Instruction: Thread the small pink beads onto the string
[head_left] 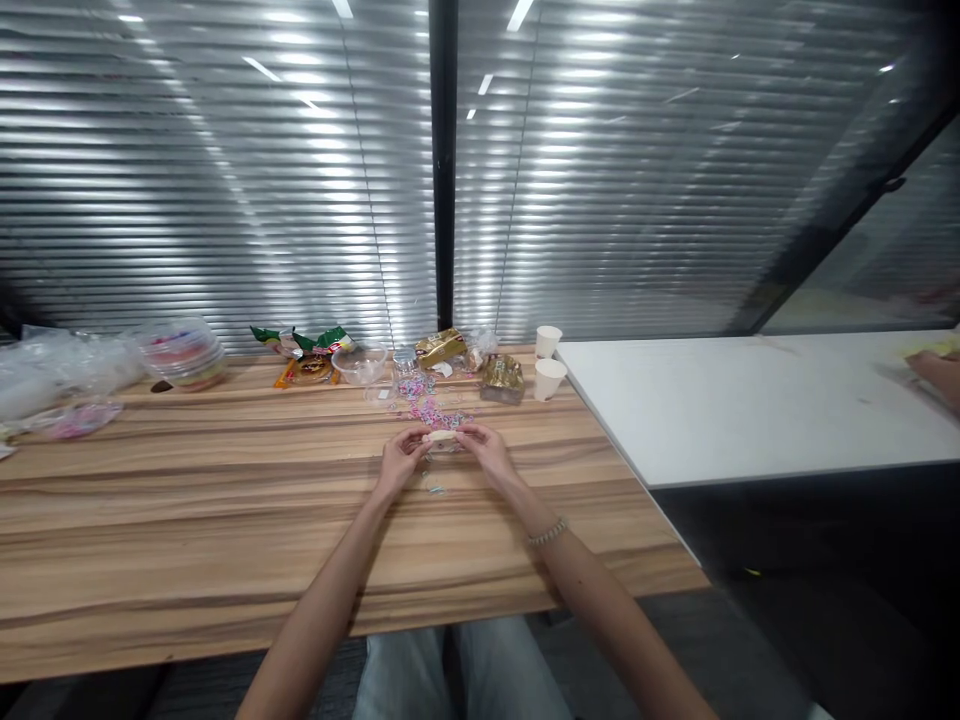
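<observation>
My left hand (403, 458) and my right hand (487, 455) pinch the two ends of a short, pale cream piece (444, 436) between them. It is too small to tell its kind. Just beyond it lies a spill of small pink, purple and blue beads (433, 412). The beads trail back to a clear jar (405, 362) with more of them around its base. Under and just in front of the pale piece are a few small bits (435, 489) on the wooden table (225, 520). A beaded bracelet (548, 532) circles my right wrist.
Along the back stand a clear bowl (360, 366), green snack packets (322, 342), gold wrappers (441, 347), a gold-lined box (502, 380) and white paper cups (550, 380). Stacked tubs (184, 355) and plastic bags (67, 370) are left. Another person's hand (937, 372) is over the white table (750, 410).
</observation>
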